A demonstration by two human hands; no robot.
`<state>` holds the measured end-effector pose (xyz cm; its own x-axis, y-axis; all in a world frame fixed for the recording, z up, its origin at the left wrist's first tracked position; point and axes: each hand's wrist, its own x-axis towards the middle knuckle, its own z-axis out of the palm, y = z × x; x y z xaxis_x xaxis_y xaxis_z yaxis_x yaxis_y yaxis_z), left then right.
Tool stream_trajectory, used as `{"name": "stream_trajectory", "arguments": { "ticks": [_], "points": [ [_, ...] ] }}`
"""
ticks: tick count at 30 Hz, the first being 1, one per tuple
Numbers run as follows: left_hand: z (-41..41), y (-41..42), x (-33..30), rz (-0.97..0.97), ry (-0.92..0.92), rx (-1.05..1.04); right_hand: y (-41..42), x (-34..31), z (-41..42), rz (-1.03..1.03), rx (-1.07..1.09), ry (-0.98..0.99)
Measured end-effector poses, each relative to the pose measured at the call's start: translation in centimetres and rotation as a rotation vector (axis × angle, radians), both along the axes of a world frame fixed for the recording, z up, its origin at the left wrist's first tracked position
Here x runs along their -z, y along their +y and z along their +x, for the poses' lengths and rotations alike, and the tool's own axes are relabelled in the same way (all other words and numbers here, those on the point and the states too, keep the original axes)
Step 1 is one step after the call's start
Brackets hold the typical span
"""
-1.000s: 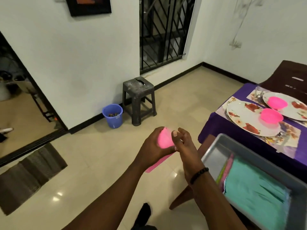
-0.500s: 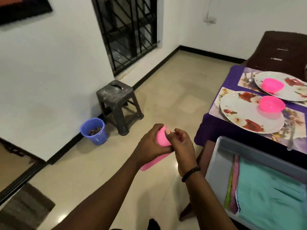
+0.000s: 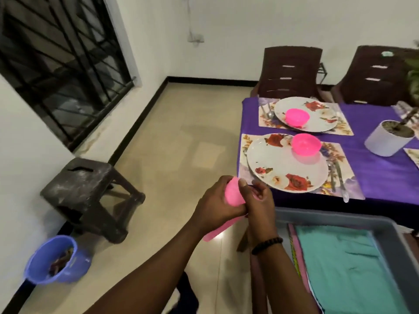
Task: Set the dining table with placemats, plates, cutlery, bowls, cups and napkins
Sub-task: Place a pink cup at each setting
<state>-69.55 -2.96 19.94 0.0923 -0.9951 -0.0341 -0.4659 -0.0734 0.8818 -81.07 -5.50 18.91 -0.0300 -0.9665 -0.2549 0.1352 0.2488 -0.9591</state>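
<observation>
Head view: both hands (image 3: 235, 200) grip pink cups (image 3: 233, 193) (stacked, apparently).

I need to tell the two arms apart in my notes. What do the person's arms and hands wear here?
Both forearms are bare, with no sleeves in view and no gloves. The right hand has a bracelet of dark round beads around its wrist. The left hand and its wrist show nothing worn.
</observation>
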Motion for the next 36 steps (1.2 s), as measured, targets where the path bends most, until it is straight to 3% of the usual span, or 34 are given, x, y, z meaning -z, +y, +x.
{"name": "stream_trajectory", "arguments": {
  "ticks": [4,7,20,29,36],
  "points": [
    [3.2,-6.7,0.5,0.107,0.017,0.212,-6.8,-1.7,-1.8,-0.022,0.273,-0.117],
    [5.0,-10.3,1.1,0.109,0.076,0.242,-11.2,-4.8,-3.9,-0.113,0.431,0.034],
    [3.9,-23.5,1.7,0.083,0.238,0.389,-18.0,-5.8,-2.6,-0.148,0.531,0.322],
    [1.3,-34.2,1.9,0.091,0.297,0.378,-30.2,-4.9,-8.1,-0.258,0.638,0.542],
    [0.0,-40.9,2.6,0.095,0.268,0.312,-37.8,-3.1,-16.4,-0.203,0.729,0.733]
  ]
}}
